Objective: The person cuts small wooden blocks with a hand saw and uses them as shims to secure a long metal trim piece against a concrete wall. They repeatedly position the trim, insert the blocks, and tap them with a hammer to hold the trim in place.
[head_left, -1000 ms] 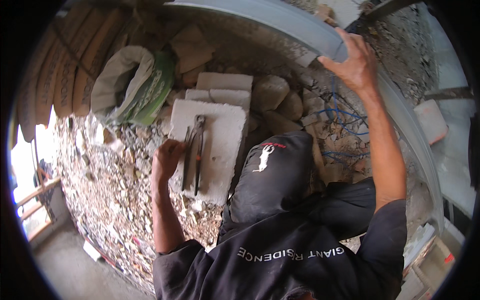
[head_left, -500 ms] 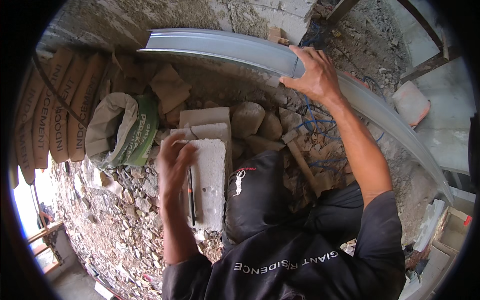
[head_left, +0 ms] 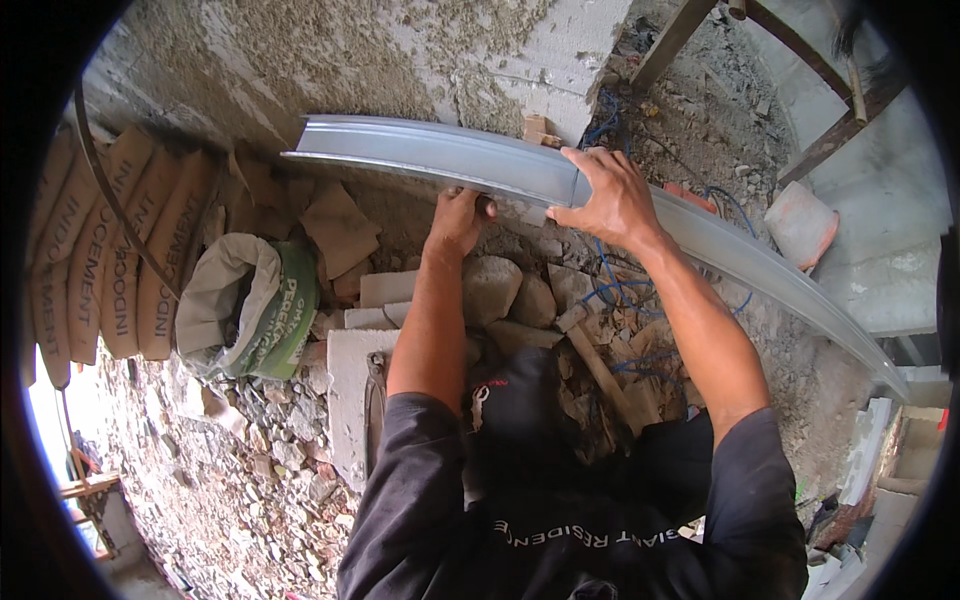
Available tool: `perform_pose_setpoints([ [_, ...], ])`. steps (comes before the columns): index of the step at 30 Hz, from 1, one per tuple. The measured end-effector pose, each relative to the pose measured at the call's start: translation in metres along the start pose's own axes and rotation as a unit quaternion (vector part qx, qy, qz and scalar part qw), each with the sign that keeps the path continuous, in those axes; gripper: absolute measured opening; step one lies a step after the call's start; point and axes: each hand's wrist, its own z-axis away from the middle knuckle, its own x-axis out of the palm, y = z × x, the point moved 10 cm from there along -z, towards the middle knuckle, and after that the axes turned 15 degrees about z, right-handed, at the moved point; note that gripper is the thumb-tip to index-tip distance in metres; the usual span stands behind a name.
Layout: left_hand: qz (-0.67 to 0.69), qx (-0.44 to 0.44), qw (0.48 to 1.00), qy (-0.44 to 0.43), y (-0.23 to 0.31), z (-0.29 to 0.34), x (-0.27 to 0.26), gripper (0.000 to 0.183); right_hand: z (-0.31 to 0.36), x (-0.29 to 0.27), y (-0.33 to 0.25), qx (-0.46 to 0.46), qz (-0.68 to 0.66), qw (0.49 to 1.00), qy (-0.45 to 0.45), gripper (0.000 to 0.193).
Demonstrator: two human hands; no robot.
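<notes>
A long, silvery metal channel [head_left: 430,148] runs from the wall at the far left to the lower right, bowed by the lens. My right hand [head_left: 612,198] grips it across its width, fingers over the far edge and thumb at the near edge. A dark line crosses the metal beside that thumb. To the left of it, my left hand [head_left: 460,220] is at the channel's near edge with its fingers curled against it. Below my left forearm lies a pale block [head_left: 347,400], partly covered by my sleeve. On it rests a dark tool [head_left: 375,395] whose kind I cannot make out.
Brown paper sacks [head_left: 120,250] stand at the left beside an open green-and-white sack [head_left: 285,310]. Gravel [head_left: 240,460] and broken blocks [head_left: 490,288] cover the ground. Blue cord [head_left: 610,290] lies beyond my knees. A rough wall [head_left: 350,60] rises behind the channel.
My left hand has moved from above the pale block up to the channel's near edge. My right hand stays on the channel. The black stick with an orange band is out of sight.
</notes>
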Motion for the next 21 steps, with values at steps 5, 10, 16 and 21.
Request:
perform_pose_setpoints([
  [5,0.075,-0.015,0.995,-0.058,-0.009,-0.015,0.008,0.015,0.001,-0.005,-0.001,0.001,0.010,1.000,-0.007,0.075],
  [10,0.098,-0.046,0.990,-0.092,-0.011,-0.019,0.014,0.029,0.000,-0.005,-0.004,-0.001,0.008,1.000,-0.013,0.075],
  [16,0.103,-0.086,0.984,-0.119,-0.013,-0.019,0.019,0.026,-0.002,-0.004,-0.005,-0.002,0.013,1.000,-0.014,0.074],
  [21,0.089,-0.063,0.991,-0.078,-0.011,-0.022,0.021,0.026,-0.003,-0.003,-0.005,0.003,0.016,0.999,-0.031,0.076],
])
